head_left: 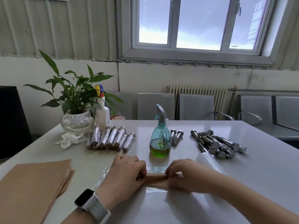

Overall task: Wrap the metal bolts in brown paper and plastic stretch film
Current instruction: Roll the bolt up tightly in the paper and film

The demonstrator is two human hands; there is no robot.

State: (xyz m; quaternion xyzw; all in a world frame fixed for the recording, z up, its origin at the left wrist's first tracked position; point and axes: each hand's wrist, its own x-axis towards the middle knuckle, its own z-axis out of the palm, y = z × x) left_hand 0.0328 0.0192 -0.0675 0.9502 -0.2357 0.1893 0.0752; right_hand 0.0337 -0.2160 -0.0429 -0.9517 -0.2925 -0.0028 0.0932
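A brown paper roll (pixel 156 178) lies across a sheet of clear stretch film (pixel 155 190) near the table's front. My left hand (pixel 124 172) grips its left end and my right hand (pixel 186 173) grips its right end. The bolt inside is hidden. The white stretch film roll (pixel 208 160) lies just right of my right hand. A heap of bare metal bolts (pixel 216 144) sits at the right, and two more bolts (pixel 176 136) lie behind the spray bottle. Several film-wrapped bundles (pixel 111 138) are lined up at the middle left. A stack of brown paper sheets (pixel 32 188) lies at the front left.
A teal spray bottle (pixel 160 139) with green liquid stands just beyond my hands. A potted plant (pixel 76 110), a white spray bottle (pixel 102 110) and a crumpled tissue (pixel 69 139) occupy the far left corner. Grey chairs (pixel 194 107) stand behind the white table (pixel 242 183).
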